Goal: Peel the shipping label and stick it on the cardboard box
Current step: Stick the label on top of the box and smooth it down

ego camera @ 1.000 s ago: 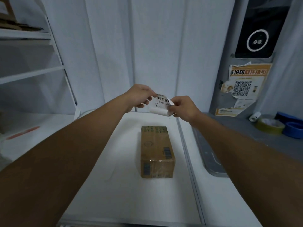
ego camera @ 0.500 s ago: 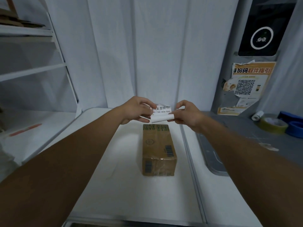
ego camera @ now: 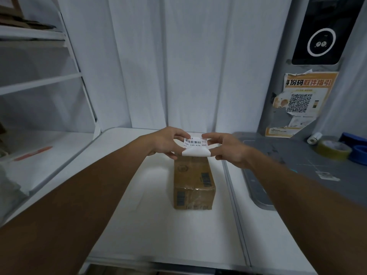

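A small brown cardboard box [ego camera: 192, 181] lies lengthwise on the white table [ego camera: 151, 225], with barcodes on its top and near face. Just above its far end I hold a white shipping label [ego camera: 195, 146] printed with a barcode and numbers. My left hand [ego camera: 165, 142] pinches the label's left edge. My right hand [ego camera: 226, 148] pinches the right edge. The label's lower part curls under, blank side showing; whether that is the backing paper I cannot tell. The label hides the far edge of the box.
A grey counter [ego camera: 297, 155] on the right carries tape rolls [ego camera: 333, 148] and a small paper roll [ego camera: 314, 137]. A poster with a QR code [ego camera: 303, 102] hangs on the grey pillar. White shelving [ego camera: 39, 82] stands at the left. White curtains hang behind the table.
Both hands have come down with the label, from mid-air in front of the curtain to just above the far end of the box. The label now faces me flatter, stretched between both hands.
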